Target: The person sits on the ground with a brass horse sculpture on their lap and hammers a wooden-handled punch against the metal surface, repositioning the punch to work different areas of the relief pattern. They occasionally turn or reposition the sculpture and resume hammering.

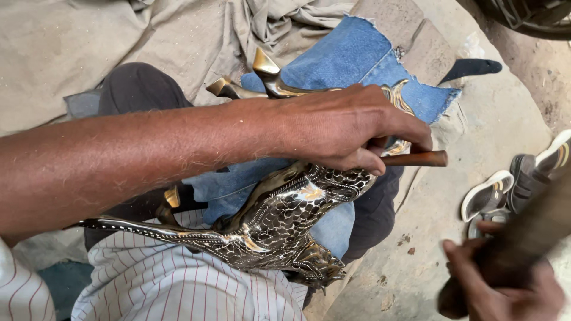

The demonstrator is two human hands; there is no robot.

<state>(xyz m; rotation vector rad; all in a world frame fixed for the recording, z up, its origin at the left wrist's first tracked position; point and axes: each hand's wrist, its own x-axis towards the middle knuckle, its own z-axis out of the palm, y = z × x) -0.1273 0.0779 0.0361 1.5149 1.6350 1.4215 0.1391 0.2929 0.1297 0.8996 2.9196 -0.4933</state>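
No packages, labels, signs, screens.

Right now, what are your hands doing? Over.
Left hand pins engraved dark brass animal figure, gripping brown wooden-handled tool. Right hand grips blurred brown mallet.

head view; looks steeply down; close over lap (pixel 178 279) and hands

the person wears a white shirt (pixel 178 279) with thin red stripes and dark trousers (pixel 140 89), forearms bare.
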